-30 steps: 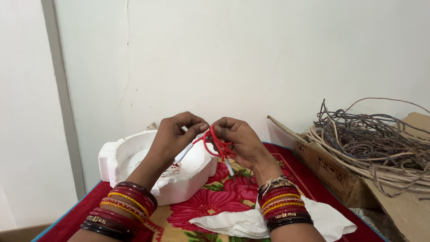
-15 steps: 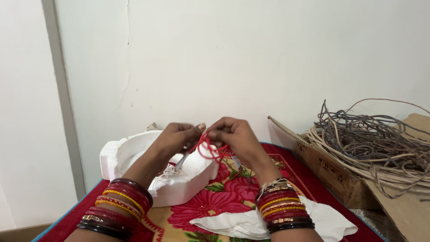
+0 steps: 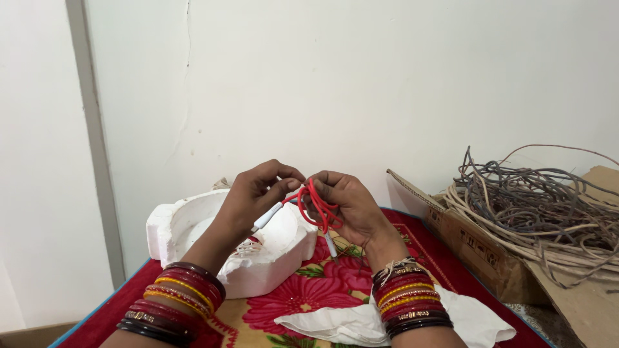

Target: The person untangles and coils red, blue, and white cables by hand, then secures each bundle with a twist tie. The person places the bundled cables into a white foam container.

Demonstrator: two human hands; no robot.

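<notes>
Both hands raised above cloth's far edge. Right hand (image 3: 345, 206) pinches red cable (image 3: 316, 207) coil; left hand (image 3: 255, 193) grips its white plug end (image 3: 266, 217). Risk: loops springing loose if pinch slackens; dangling plug (image 3: 331, 245) snagging.

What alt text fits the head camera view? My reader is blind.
Two hands, left hand and right hand, hold a coiled red cable with white ends above a white foam block. A cardboard box of tangled wires sits at right.
</notes>
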